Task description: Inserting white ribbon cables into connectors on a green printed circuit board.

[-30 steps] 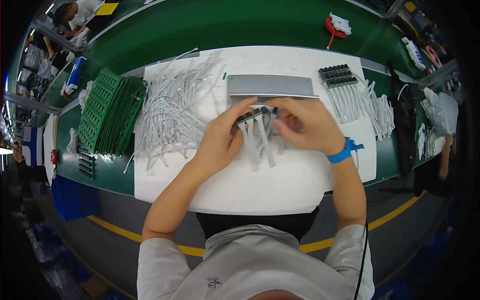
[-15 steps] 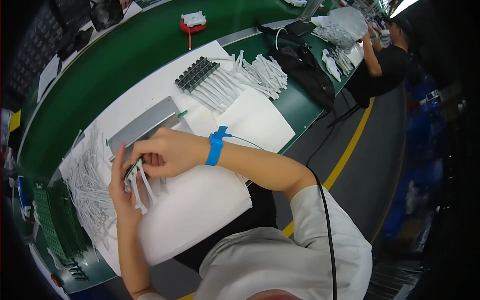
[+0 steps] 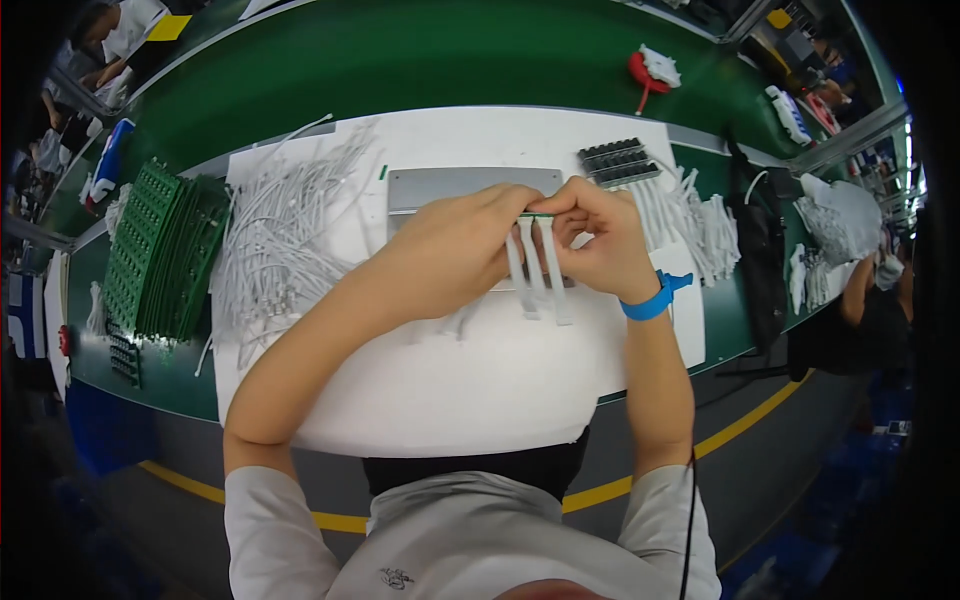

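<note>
Both my hands meet over the white sheet, in front of a long grey metal fixture (image 3: 420, 182). Between them is a narrow green circuit board (image 3: 540, 215), with several white flat cables (image 3: 556, 275) hanging from it toward me. My left hand (image 3: 465, 245) is closed on the board's left end, its fingertips partly hidden behind the hand. At the other end, my right hand (image 3: 608, 238) pinches the board between thumb and forefinger. A blue wrist strap (image 3: 655, 298) circles my right wrist.
A tangled heap of white cables (image 3: 285, 235) lies left, beside stacked green circuit panels (image 3: 150, 250). To the right, black-topped boards (image 3: 615, 162) with cables attached sit near more bundled cables (image 3: 715, 238). A black bag (image 3: 765, 270) rests farther right. A red holder (image 3: 650, 72) stands behind.
The view has swung round to face the table squarely. Both hands have moved from beside the cable heap to the fixture's front edge, the board with its cables still in them.
</note>
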{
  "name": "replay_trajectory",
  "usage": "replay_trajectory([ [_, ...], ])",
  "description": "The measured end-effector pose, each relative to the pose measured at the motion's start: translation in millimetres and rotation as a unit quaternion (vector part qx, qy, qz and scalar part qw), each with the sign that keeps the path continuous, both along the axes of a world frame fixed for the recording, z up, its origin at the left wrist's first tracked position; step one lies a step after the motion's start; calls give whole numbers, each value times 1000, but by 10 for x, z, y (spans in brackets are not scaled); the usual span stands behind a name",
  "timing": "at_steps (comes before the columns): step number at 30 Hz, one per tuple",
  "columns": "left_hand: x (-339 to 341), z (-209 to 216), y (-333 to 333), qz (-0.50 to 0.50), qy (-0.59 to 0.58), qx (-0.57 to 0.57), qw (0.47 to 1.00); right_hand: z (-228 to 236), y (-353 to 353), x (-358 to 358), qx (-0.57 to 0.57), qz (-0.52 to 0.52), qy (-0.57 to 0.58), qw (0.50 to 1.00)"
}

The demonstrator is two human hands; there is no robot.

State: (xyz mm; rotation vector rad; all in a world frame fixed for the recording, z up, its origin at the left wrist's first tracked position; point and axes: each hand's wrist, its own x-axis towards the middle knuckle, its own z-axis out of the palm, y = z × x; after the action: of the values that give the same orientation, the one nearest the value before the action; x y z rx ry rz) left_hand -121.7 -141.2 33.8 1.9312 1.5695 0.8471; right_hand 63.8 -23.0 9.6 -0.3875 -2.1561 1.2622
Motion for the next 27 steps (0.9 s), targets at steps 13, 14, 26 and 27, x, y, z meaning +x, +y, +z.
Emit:
replay_trajectory([
  [13, -20, 64, -79, -3, 105, 13, 994, -92, -20, -57, 39, 35, 12, 999],
  [14, -25, 77, -83, -11, 111, -1, 994, -107, -32, -59, 20, 40, 8, 999],
  [26, 0, -12, -89, 35, 118, 63, 990, -174, -96, -103, 46, -13, 17, 999],
  [27, 18, -11, -104, 37, 120, 64, 990, -171, -109, -110, 64, -20, 17, 998],
])
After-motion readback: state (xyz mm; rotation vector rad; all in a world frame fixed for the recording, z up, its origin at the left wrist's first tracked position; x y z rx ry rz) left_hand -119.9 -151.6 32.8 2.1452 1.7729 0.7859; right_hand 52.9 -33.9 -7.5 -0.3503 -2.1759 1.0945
